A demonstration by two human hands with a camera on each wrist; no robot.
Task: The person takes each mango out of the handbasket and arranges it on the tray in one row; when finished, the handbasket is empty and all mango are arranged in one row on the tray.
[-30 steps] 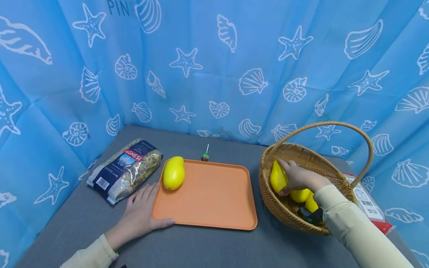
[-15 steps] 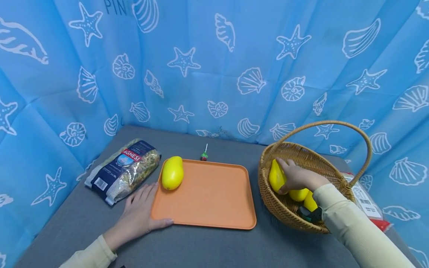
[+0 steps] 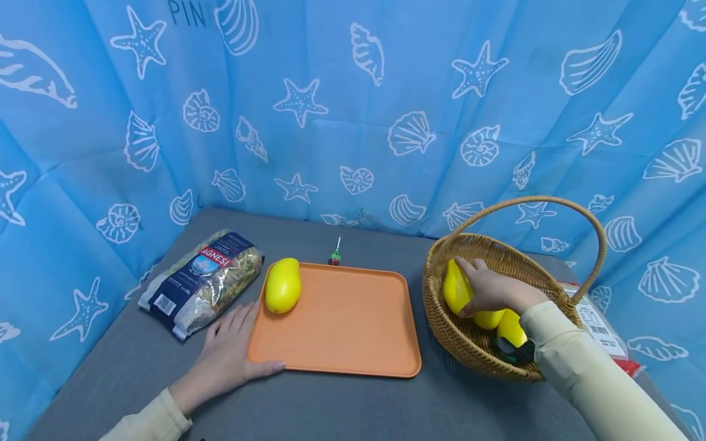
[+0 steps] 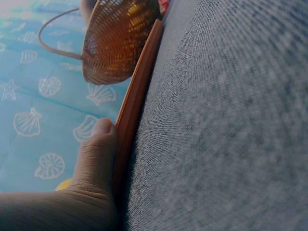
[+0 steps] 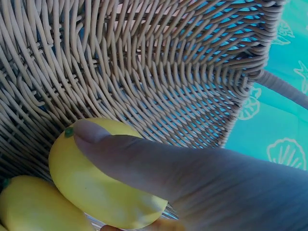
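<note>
My right hand [image 3: 493, 289] reaches into the wicker basket [image 3: 460, 352] and grips a yellow mango [image 3: 456, 291], the thumb lying across it near its green stem end in the right wrist view. Other yellow fruits [image 3: 512, 329] lie beside it, partly hidden by the hand and sleeve. My left hand [image 3: 228, 355] rests at the near left corner of the orange tray [image 3: 353, 324], fingers extended along its left side. Its straight thumb [image 4: 96, 154] presses the tray's front edge. Another mango [image 3: 283, 285] lies on the tray's left end.
An AGNESI pasta bag [image 3: 205, 278] lies left of the tray. Behind the tray is a lollipop [image 3: 335, 252]. A red and white package [image 3: 598, 321] sits partly behind the basket, whose tall handle [image 3: 598, 239] arches above. A blue shell-print curtain [image 3: 331, 147] encloses the table.
The basket has tipped or shifted slightly left, and more of one yellow fruit shows near the right sleeve. The right hand keeps its grip on the mango; the left hand stays at the tray.
</note>
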